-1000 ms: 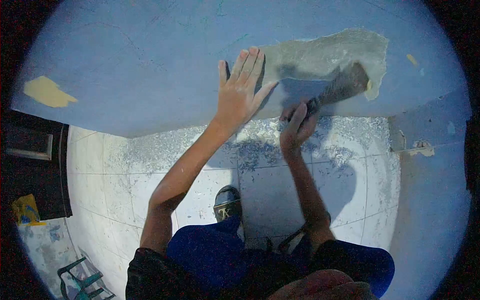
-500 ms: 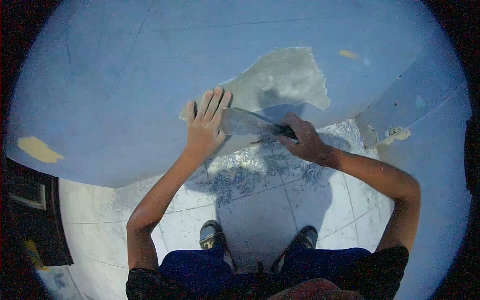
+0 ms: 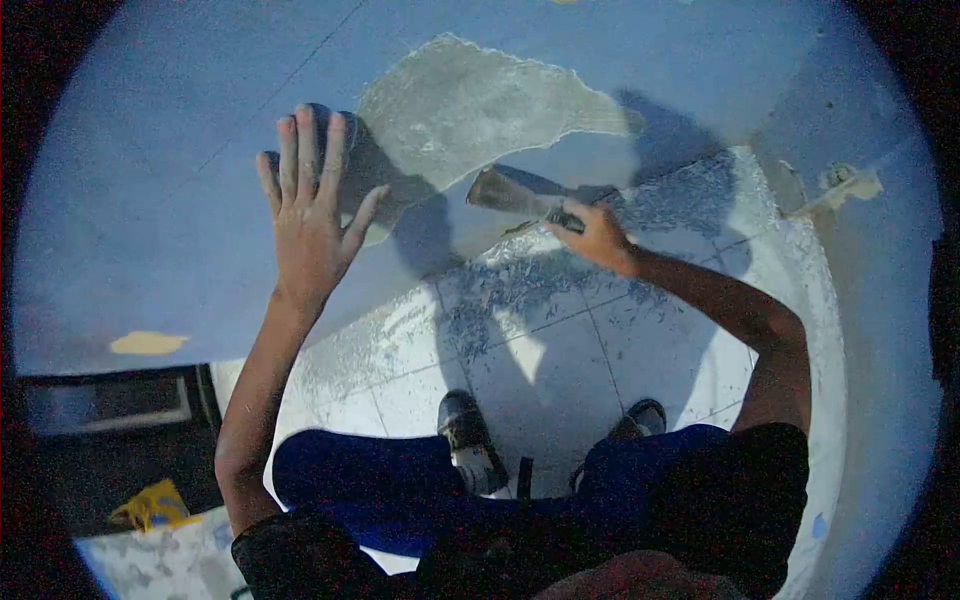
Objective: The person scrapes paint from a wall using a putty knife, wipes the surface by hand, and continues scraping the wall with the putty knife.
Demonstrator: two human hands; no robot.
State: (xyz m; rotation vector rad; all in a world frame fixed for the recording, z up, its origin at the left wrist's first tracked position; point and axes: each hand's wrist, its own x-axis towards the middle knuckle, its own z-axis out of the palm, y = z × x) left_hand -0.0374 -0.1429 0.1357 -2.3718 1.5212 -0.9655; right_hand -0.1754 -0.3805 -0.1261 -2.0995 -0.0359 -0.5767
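Observation:
In the head view, a blue painted wall (image 3: 180,240) fills the upper part, with a bare grey patch (image 3: 480,105) where the paint is gone. My left hand (image 3: 308,230) is spread, fingers apart, at the wall just left of that patch. My right hand (image 3: 602,238) grips the dark handle of a wide-bladed scraper (image 3: 508,193). The blade points left, below the patch, close over the wall near its foot. Fingers wrapped round the handle hide most of it.
Paint flakes litter the white tiled floor (image 3: 545,395) along the wall's foot, in front of my shoes. A dark framed piece (image 3: 110,425) stands lower left, with a yellow item (image 3: 155,503) beside it. Broken plaster (image 3: 850,190) shows at right; a cream patch (image 3: 150,343) is at left.
My left hand has moved left and up, away from the scraper's blade, fingers spreading wider. The scraper in my right hand has come off the patch's lower edge. The view has shifted and turned.

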